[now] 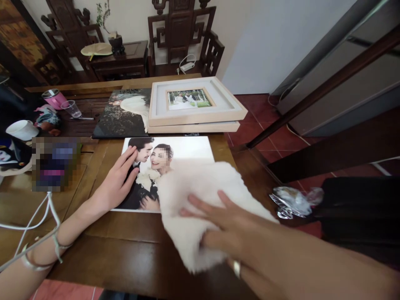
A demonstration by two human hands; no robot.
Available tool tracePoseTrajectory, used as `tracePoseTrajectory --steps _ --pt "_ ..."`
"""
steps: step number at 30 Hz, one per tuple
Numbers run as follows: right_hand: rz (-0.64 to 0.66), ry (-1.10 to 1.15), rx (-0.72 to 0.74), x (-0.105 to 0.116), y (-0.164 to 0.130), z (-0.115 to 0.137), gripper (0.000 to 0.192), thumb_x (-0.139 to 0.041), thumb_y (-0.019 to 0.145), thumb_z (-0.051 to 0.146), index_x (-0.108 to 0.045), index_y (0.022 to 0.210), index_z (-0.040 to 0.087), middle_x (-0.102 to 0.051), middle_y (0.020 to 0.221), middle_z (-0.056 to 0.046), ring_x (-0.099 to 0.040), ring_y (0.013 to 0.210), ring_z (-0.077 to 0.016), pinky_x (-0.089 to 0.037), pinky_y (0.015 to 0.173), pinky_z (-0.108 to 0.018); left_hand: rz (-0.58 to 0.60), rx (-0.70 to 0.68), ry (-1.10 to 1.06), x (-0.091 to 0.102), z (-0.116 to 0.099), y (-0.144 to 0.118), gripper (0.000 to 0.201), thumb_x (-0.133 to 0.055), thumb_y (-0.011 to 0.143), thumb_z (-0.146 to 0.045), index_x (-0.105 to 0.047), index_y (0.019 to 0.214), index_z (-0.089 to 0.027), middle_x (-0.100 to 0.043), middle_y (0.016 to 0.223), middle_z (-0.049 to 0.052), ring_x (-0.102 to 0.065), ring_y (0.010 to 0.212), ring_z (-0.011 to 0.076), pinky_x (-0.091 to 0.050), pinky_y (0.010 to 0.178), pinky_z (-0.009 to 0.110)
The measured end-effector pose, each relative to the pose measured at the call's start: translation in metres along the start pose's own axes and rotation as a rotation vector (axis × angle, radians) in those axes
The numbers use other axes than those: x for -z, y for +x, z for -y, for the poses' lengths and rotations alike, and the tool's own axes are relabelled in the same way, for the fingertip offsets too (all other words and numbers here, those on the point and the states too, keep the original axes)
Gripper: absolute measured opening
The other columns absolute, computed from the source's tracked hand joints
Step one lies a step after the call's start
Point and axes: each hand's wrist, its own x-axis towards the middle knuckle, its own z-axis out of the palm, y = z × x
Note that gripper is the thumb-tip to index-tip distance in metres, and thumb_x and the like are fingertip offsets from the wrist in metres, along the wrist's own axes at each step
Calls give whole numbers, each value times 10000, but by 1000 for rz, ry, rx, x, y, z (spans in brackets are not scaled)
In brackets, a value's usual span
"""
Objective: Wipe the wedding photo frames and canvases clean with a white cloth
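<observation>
Pale wall [246, 46] seen at back, right part tinted bluish by light. Floor [253, 104] laid with red square tiles. Dark-brown carved wooden armchair [183, 31] set before wall; similar carved wooden chair [67, 21] set farther left, low dark-wood side table [134, 51] placed between. Brown polished wooden table [125, 237] lit softly, sheen caught near front edge. Tall grey smooth-fronted cabinet-like unit [325, 68] at right partly crossed by slanting dark wooden rail [312, 95].

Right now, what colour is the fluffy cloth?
The cloth is white, as the head view shows.

Soft light, pixelated patches, glossy tabletop [137, 255]
</observation>
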Motion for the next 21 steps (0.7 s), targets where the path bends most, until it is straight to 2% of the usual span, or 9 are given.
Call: tracePoseTrajectory --steps 3,5,9,11,13,15,17,21 --pt "59 7 78 -11 -1 8 412 -554 730 27 -710 1032 260 -532 1440 -70 -368 1391 -367 -236 1094 -700 2 -3 1 -1 0 0 513 -361 1009 -358 -390 1459 -113 -327 1572 139 -291 1458 256 -248 1201 445" --pt "63 21 31 -5 0 11 433 -567 706 32 -703 1044 267 -561 1414 -75 -411 1369 -360 -274 1099 -666 4 -10 2 0 0 0 513 -362 1009 -358 -393 1457 -110 -329 1570 143 -294 1457 255 -249 1201 441" --pt "-24 1 -197 32 8 3 506 -479 738 38 -670 1131 294 -585 1389 -58 -484 1322 -329 -404 1059 -558 1 -31 12 2 2 -2 523 -368 1008 -358 -394 1453 -86 -337 1561 161 -307 1451 250 -249 1202 421" --pt "-46 -15 -257 50 15 -9 493 -443 773 58 -659 1152 287 -669 1243 -68 -599 1179 -325 -504 935 -500 -3 -37 14 4 2 -2 524 -367 1008 -360 -390 1457 -90 -340 1559 163 -309 1451 247 -256 1200 423" --pt "-89 -30 -282 62 25 -24 465 -427 793 78 -657 1158 249 -714 1046 -81 -664 985 -295 -540 792 -408 -4 -38 13 5 1 -3 520 -365 1009 -364 -386 1461 -107 -338 1561 156 -307 1452 246 -261 1197 436" --pt "-159 -51 -255 68 34 -39 461 -418 790 76 -653 1162 213 -706 964 -89 -656 891 -261 -515 719 -334 -3 -35 13 6 1 -3 516 -361 1010 -367 -385 1462 -119 -334 1565 151 -305 1454 245 -261 1196 447" --pt "-210 -65 -193 72 41 -52 462 -414 776 67 -656 1147 201 -698 953 -85 -641 874 -239 -487 709 -301 0 -35 16 6 1 -2 515 -357 1011 -367 -388 1460 -118 -334 1564 154 -307 1453 245 -261 1195 447" --pt "-207 -104 -148 75 42 -58 443 -408 763 56 -662 1097 195 -699 899 -70 -634 883 -246 -485 745 -321 -1 -32 10 5 0 -2 520 -357 1010 -368 -389 1460 -110 -337 1561 160 -308 1452 251 -263 1195 445"
